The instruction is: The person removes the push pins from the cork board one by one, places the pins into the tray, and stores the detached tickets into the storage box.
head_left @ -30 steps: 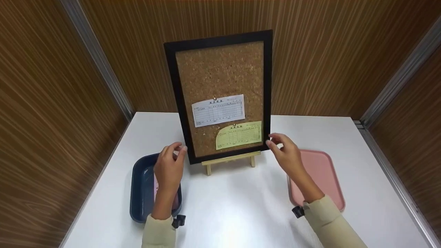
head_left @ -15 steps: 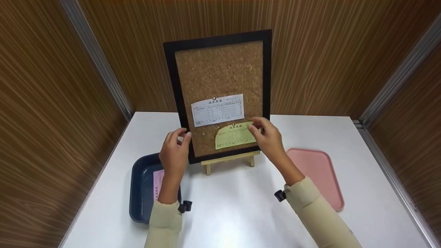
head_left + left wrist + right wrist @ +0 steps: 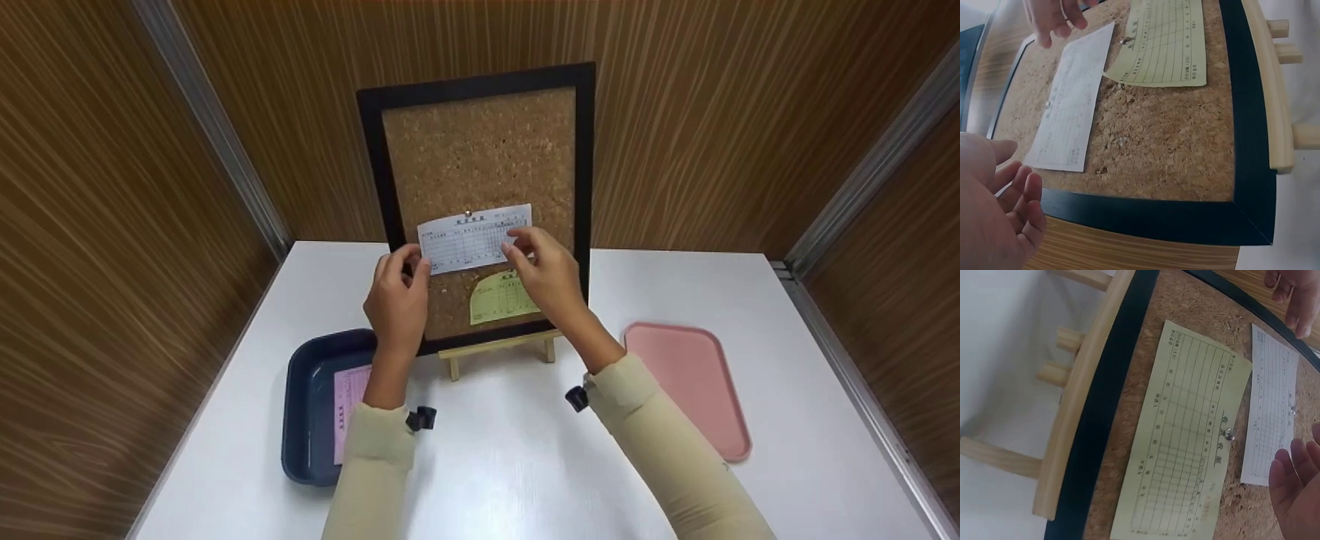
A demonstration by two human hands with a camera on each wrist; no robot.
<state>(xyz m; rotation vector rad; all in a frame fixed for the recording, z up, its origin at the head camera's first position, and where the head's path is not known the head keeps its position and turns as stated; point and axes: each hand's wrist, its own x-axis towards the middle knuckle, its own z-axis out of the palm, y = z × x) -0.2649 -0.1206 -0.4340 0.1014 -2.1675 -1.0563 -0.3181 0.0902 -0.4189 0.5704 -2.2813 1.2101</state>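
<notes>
head: the left hand [image 3: 397, 304] and right hand [image 3: 553, 279], fingers loosely bent and empty, are near opposite ends of the white slip [image 3: 461, 244] on the cork board [image 3: 480, 154]; the pink slip [image 3: 349, 405] lies in the blue tray [image 3: 300, 405], seemingly unpinned. left wrist: a small pin [image 3: 1047, 104] fixes the white slip. right wrist: a second pin [image 3: 1229, 433] fixes the yellow slip [image 3: 1176, 422].

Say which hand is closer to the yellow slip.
Right. In the head view, the right hand covers the right end of the yellow slip; the left hand is farther off, by the left side of the black frame.
</notes>
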